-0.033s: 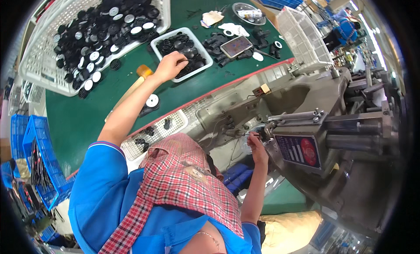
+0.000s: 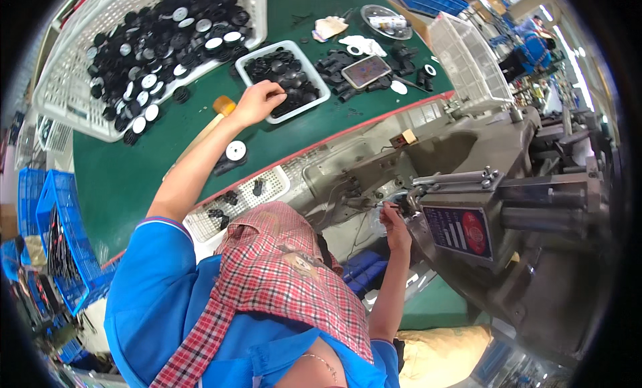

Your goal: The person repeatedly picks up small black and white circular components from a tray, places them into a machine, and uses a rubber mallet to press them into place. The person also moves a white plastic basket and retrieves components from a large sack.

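Observation:
My left hand hangs over the near left rim of a small white tray filled with black plastic parts. Its fingers are curled together, and whatever they pinch is hidden. Low at the metal machine, my right hand is closed with fingertips pressed together. A thin dark piece shows at those fingertips, too small to name. Under my left forearm lies a mallet with a yellow head and a long pale handle. Beside the forearm, a white disc sits with a black part on the green table.
A large white basket of black and white round parts stands far left. Right of the tray are a phone, black fittings and a clear dish. A perforated white tray lies near my apron. Blue crates stand left.

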{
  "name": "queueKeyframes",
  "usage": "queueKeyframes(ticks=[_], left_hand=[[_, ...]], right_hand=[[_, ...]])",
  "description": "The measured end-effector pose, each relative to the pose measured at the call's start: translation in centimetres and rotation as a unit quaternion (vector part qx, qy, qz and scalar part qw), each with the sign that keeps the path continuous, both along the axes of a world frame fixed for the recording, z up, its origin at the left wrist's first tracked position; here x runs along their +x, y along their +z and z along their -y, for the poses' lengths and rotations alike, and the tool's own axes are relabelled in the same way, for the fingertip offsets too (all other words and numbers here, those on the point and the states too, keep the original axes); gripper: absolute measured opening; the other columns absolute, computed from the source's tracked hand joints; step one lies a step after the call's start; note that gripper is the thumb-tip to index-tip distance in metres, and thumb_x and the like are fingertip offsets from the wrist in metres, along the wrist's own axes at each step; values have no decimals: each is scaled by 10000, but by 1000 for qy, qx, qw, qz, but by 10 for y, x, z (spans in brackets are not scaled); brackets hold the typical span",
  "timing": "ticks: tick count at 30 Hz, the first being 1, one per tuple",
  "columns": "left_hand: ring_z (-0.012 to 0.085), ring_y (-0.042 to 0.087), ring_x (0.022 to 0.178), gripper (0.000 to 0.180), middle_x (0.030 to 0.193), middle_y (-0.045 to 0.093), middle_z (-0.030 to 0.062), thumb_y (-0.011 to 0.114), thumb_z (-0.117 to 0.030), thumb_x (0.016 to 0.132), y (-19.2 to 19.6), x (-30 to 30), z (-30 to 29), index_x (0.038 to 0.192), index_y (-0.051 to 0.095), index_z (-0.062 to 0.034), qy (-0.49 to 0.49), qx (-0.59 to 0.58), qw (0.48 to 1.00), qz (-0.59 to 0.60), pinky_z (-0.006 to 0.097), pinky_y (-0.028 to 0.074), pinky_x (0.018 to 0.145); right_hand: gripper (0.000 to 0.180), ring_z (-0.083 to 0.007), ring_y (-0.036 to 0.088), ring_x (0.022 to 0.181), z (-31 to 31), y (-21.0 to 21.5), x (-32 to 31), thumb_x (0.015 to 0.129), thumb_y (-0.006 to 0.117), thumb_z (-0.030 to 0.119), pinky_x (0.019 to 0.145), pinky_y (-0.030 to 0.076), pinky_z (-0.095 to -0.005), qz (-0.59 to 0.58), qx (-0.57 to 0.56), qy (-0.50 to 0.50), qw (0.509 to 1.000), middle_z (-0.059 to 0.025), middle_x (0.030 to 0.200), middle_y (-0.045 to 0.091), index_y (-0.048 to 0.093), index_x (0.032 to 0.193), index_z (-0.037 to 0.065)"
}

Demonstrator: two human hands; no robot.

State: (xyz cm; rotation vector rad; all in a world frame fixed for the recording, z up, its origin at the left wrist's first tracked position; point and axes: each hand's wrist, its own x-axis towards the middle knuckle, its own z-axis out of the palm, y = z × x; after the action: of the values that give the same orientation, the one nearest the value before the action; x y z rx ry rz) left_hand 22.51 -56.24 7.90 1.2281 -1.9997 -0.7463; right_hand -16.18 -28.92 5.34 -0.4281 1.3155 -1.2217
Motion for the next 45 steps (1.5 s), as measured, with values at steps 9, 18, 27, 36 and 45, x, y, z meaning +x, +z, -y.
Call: queueKeyframes(ticks=[9,18,27,36,45], left_hand=[[69,523,528,278,629,583,4,679,-268,894,-20,95,-106,772,626,-24,112,382,915,-63,220,427,479],[89,507,475,319,577,577,22,689,-269,876,-24,90,-98,686,616,-23,146,382,912,7,261,409,439],[134,546,474,423,553,591,60,690,-388,824,-21,81,-104,635,638,-13,160,327,926,100,304,430,458],[318,641,781,373,844,646,122,664,-435,846,-24,119,-85,883,647,-64,260,29,949,178,414,510,700],[407,632,799,307,849,644,200,577,-276,926,18,129,-122,1099,499,-34,173,143,965,133,502,491,693]], right_hand=[[275,-104,593,745,-3,-23,29,887,679,135,692,476,-281,-473,-166,27,865,-49,781,647,657,1124,-3],[339,-195,586,637,-45,-30,57,890,652,149,588,485,-312,-572,-106,43,812,-104,747,627,625,1177,-28],[278,-343,606,842,35,-32,184,813,688,106,753,490,-410,-439,-338,245,796,-162,890,628,631,1061,-8],[728,-347,513,1125,159,-42,299,644,834,242,983,387,-434,-421,-365,324,765,-154,1203,590,524,1276,56],[686,-326,527,1090,157,-48,301,607,857,285,951,393,-431,-427,-348,304,778,-116,1150,622,579,1197,70]])
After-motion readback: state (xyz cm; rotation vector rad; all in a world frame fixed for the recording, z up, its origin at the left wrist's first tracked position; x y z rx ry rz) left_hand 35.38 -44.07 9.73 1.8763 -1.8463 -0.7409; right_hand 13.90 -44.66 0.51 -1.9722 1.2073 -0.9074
